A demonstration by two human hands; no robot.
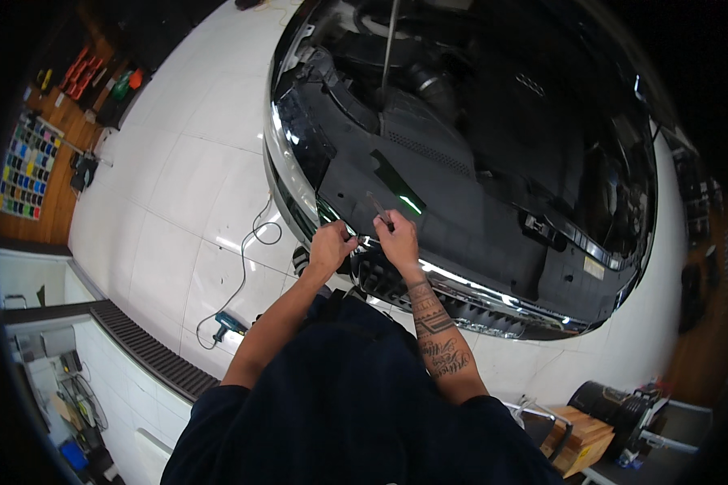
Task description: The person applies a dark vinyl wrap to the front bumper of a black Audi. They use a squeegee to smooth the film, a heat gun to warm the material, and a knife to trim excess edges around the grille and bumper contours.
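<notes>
A: How are the hands positioned?

B: Both hands are placed at the front edge of the open engine bay of a dark car (493, 162). The left hand (330, 244) is closed in a pinch at the chrome trim strip (461, 283) above the grille (396, 283); what is pinched is too small to be identified. The right hand (396, 238) is closed around a slim hand tool (378, 208), whose tip is directed up onto the black radiator cover panel (429, 210).

A: Where is the tool located?

B: It is held just above the front edge of the panel, beside a bright green reflection. The hands are set just beside each other.

A: What surrounds the work area?

B: A white tiled floor (186, 162) is seen, on which a teal power tool (228, 325) with a cable (255, 234) is laid. A colour sample board (26, 170) is fixed at the left wall. A wooden crate (578, 440) is placed at lower right.
</notes>
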